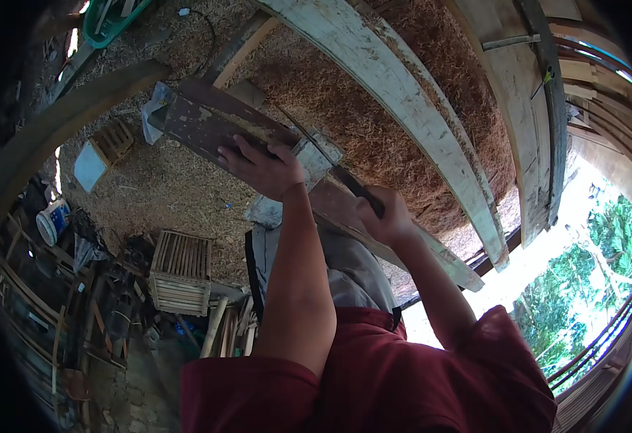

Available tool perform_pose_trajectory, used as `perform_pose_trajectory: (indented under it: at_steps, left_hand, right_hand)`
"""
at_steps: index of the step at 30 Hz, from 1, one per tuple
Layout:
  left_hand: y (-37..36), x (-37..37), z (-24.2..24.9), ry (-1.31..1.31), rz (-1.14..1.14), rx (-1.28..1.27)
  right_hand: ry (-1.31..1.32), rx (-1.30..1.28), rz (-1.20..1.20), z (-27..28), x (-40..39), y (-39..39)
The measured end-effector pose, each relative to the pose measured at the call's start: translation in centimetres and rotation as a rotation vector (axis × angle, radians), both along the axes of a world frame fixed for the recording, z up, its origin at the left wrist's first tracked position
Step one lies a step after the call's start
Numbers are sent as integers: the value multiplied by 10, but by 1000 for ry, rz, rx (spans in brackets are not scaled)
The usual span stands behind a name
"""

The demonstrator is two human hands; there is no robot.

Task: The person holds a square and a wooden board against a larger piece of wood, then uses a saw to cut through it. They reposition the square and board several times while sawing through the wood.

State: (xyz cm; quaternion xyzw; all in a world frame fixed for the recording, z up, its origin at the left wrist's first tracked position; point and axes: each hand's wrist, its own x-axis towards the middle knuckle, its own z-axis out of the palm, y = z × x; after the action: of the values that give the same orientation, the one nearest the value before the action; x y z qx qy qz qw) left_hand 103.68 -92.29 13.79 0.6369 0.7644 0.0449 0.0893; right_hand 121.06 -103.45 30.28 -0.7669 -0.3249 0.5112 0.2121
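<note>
My left hand (265,164) lies on a brown, paint-worn board (207,119), its fingers spread over the surface. In my right hand (390,216) is the dark handle of a long, narrow-bladed tool (323,150). Its thin blade points up and to the left, crossing over a pale, whitish patch (327,155) beside my left hand. The exact kind of tool cannot be made out, as the blade shows nearly edge-on. Below the right hand, more reddish-brown board (337,206) runs toward the lower right in front of my legs.
Beyond the board, a long, curved-looking pale plank (381,61) stretches across wood shavings (431,144). Slatted wooden crates (181,267) stand at the left on the littered floor. A green tub (114,22) is at the top left. More planks (511,108) lean at the right.
</note>
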Motion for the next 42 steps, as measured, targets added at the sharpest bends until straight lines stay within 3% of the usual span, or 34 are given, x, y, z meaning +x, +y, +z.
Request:
perform_pose_trajectory:
  at_steps: [7, 11, 16, 23, 26, 29, 30, 33, 38, 42]
  left_hand:
    - [1, 1, -2, 15, 19, -15]
    - [-3, -1, -3, -6, 35, -22]
    - [-3, 0, 0, -1, 37, -52]
    - [0, 2, -1, -12, 44, -16]
    - [-2, 1, -1, -8, 39, -9]
    - [2, 2, 2, -9, 35, 4]
    - [2, 3, 4, -14, 34, 6]
    - [2, 4, 4, -5, 46, -9]
    - [0, 1, 2, 10, 36, -11]
    - [0, 3, 2, 20, 49, -26]
  right_hand:
    - [69, -87, 76, 59, 27, -31]
    - [-31, -20, 19, -2, -8, 2]
    - [74, -82, 39, 51, 25, -39]
    - [25, -32, 18, -10, 3, -9]
    - [132, -53, 26, 35, 23, -36]
    - [106, -91, 40, 37, 19, -27]
    - [45, 30, 6, 20, 7, -13]
    - [48, -13, -3, -10, 3, -4]
    - [93, -65, 49, 39, 22, -39]
    - [25, -9, 7, -9, 0, -12]
